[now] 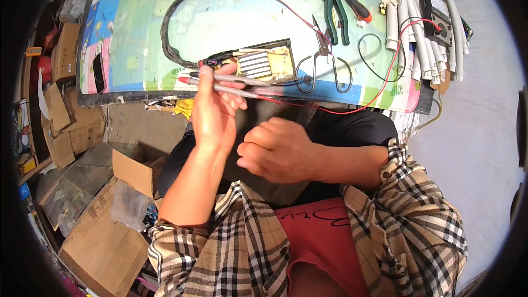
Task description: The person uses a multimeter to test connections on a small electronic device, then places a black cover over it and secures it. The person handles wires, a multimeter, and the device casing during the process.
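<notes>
On the pastel-patterned table [132, 33], a black rectangular casing [281, 59] with silvery strips is laid open; testing seems unfinished, closing undone. Two slim grey probes [231, 89] are grasped by the left hand [213, 113]; the right hand [280, 151] is clenched.

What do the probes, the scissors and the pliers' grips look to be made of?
Probes: probably plastic, judging by their smooth grey barrels.
Scissors: likely metal, from the slim, dark, rod-like handle loops, though a coating is possible.
Pliers' grips: seemingly rubber or plastic, thick dark green sleeves; I can't tell which.
</notes>
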The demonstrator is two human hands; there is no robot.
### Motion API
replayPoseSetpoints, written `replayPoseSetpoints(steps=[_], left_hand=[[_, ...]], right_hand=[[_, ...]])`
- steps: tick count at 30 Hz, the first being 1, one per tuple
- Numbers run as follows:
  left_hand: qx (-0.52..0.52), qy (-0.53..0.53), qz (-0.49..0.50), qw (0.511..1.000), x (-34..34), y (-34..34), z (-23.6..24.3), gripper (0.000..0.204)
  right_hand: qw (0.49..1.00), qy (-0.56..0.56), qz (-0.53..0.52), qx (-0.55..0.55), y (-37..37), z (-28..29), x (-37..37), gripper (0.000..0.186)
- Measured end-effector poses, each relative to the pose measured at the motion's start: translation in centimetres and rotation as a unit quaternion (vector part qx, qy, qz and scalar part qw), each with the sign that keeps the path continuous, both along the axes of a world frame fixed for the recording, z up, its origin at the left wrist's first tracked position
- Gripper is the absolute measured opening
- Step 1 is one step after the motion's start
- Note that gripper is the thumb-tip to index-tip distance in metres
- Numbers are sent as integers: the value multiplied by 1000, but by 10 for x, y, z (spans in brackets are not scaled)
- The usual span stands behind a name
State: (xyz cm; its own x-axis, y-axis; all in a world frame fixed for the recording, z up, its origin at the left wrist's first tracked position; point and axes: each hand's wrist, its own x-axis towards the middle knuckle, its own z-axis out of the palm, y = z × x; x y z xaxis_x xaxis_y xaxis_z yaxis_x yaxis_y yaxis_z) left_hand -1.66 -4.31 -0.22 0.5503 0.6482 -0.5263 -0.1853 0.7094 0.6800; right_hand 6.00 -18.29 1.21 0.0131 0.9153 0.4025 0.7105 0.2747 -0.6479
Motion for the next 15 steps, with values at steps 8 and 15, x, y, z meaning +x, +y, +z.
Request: replayPoseSetpoints(steps=[8,15], left_hand=[[-5,16,18,1000,5,-9,4,52],[-54,37,-7,998,16,-45,11,57]], right_hand=[[929,261,-134,-225,13,-28,2,43],[950,255,-176,-42,25,-35,18,53]])
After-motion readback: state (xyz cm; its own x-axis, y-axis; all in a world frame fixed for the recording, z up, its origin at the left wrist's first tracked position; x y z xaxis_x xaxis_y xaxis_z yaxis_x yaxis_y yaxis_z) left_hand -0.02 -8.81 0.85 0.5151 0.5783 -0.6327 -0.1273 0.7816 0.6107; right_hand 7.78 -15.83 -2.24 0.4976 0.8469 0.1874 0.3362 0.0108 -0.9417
